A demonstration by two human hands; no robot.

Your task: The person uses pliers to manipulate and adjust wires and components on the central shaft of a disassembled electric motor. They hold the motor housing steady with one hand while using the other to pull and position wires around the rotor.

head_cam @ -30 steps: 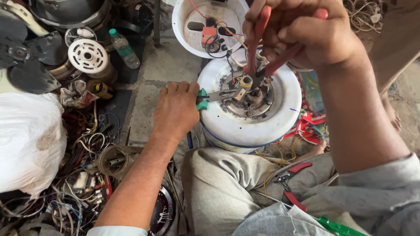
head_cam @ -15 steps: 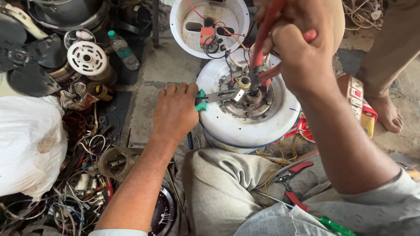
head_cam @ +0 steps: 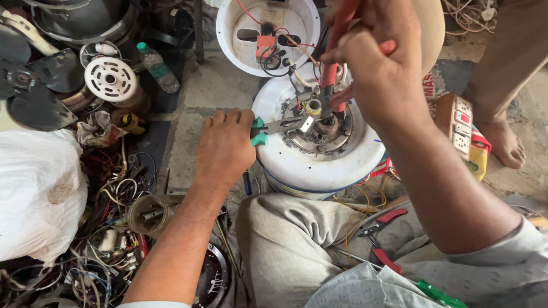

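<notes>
My left hand point(head_cam: 224, 149) grips green-handled pliers point(head_cam: 279, 126), jaws clamped at the hub of the round white fan motor housing point(head_cam: 319, 165) just right of it. My right hand point(head_cam: 379, 68), closed around red-handled pliers point(head_cam: 334, 54), works from above. Judgement: hold left steady, turn right slowly.

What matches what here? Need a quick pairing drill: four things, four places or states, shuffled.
Things:
1 green-handled pliers
2 red-handled pliers
3 plastic bottle
4 power strip

Places or states:
A lying among the parts top left
B held by the right hand
C right of the white motor housing
D held by the left hand

Pairs: 1-D, 2-B, 3-A, 4-C
</notes>
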